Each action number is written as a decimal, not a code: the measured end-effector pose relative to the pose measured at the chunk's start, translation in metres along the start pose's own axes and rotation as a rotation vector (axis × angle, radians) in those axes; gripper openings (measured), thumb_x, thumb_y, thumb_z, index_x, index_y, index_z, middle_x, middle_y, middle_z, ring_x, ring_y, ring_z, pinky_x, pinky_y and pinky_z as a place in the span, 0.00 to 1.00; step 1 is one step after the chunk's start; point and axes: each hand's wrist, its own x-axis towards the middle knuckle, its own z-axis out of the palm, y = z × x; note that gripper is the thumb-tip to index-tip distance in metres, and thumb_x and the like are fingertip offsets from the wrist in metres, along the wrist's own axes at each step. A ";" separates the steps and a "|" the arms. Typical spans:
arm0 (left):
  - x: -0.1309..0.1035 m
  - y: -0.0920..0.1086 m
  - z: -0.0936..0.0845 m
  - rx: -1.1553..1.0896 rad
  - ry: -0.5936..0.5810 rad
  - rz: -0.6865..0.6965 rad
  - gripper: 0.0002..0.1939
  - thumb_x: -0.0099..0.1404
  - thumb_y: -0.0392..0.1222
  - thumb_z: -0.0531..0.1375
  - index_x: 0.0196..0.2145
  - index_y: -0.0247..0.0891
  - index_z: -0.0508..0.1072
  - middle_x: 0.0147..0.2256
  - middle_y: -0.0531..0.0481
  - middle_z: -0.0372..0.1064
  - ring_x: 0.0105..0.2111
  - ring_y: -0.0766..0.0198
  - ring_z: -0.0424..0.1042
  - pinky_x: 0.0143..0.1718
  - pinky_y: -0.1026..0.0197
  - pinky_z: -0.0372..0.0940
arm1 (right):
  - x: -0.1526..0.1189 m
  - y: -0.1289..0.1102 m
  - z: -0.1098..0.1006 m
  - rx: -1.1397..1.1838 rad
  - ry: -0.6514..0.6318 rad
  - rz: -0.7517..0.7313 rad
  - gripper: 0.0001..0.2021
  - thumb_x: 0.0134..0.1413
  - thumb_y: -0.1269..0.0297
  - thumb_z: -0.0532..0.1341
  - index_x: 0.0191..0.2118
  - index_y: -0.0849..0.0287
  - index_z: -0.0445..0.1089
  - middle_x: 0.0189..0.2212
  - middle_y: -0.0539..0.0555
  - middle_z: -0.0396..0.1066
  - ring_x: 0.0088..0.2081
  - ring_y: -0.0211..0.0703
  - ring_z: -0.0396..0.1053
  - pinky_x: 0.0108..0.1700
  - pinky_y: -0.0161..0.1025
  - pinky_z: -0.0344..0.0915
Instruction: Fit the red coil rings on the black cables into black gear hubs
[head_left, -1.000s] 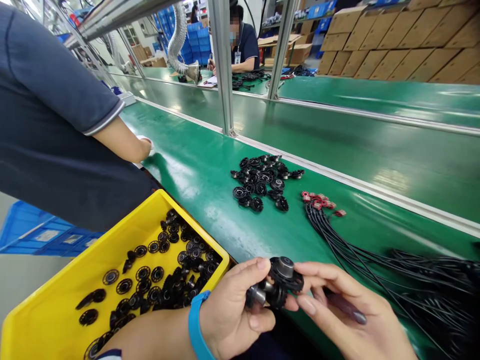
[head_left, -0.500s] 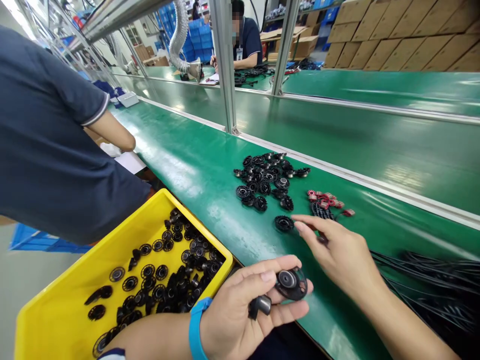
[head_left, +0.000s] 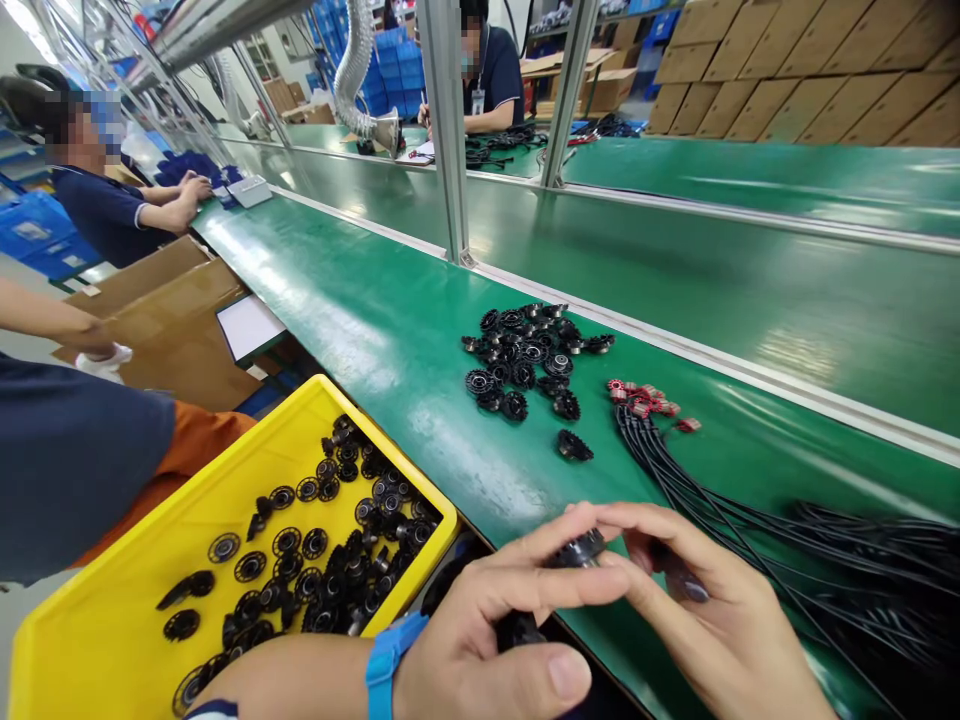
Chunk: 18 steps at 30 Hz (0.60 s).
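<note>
My left hand (head_left: 517, 610), with a blue band at the wrist, is closed around a black round part (head_left: 581, 548) held between its fingers; another dark piece shows in its palm. The fingertips of my right hand (head_left: 705, 600) meet the same round part, and a small dark object sits under its curled fingers, too hidden to name. Beyond my hands a single black toothed part (head_left: 574, 446) rests tilted on the green table, in front of a pile of similar black parts (head_left: 525, 360).
A yellow bin (head_left: 457, 520) with many black parts stands at the left. Black cables (head_left: 675, 470) with red-and-white ends lie at the right. A metal post (head_left: 452, 150) rises behind the pile. People are at the left and across the table.
The single part on the table has been let go and now lies tilted. My right hand has come back to my left, which has turned over and closed. The person at left has bent away.
</note>
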 end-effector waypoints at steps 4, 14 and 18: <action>0.005 -0.001 0.004 -0.223 -0.027 -0.048 0.23 0.66 0.42 0.64 0.58 0.45 0.73 0.69 0.47 0.51 0.70 0.43 0.46 0.69 0.44 0.44 | -0.005 0.003 0.000 -0.061 0.029 -0.097 0.11 0.64 0.63 0.61 0.51 0.45 0.70 0.42 0.49 0.75 0.38 0.37 0.73 0.37 0.29 0.71; 0.007 0.013 0.006 -0.818 -0.042 -0.262 0.27 0.68 0.38 0.58 0.63 0.33 0.65 0.66 0.40 0.58 0.68 0.55 0.55 0.69 0.55 0.47 | -0.005 0.008 -0.003 -0.211 0.001 -0.208 0.12 0.65 0.57 0.61 0.52 0.51 0.71 0.39 0.50 0.75 0.37 0.37 0.72 0.40 0.31 0.70; 0.006 0.015 0.005 -0.857 -0.038 -0.296 0.26 0.70 0.38 0.57 0.64 0.32 0.64 0.67 0.41 0.57 0.67 0.56 0.57 0.68 0.56 0.49 | -0.005 0.003 -0.001 -0.187 -0.011 -0.132 0.10 0.66 0.56 0.60 0.49 0.50 0.71 0.38 0.49 0.74 0.37 0.35 0.73 0.38 0.28 0.70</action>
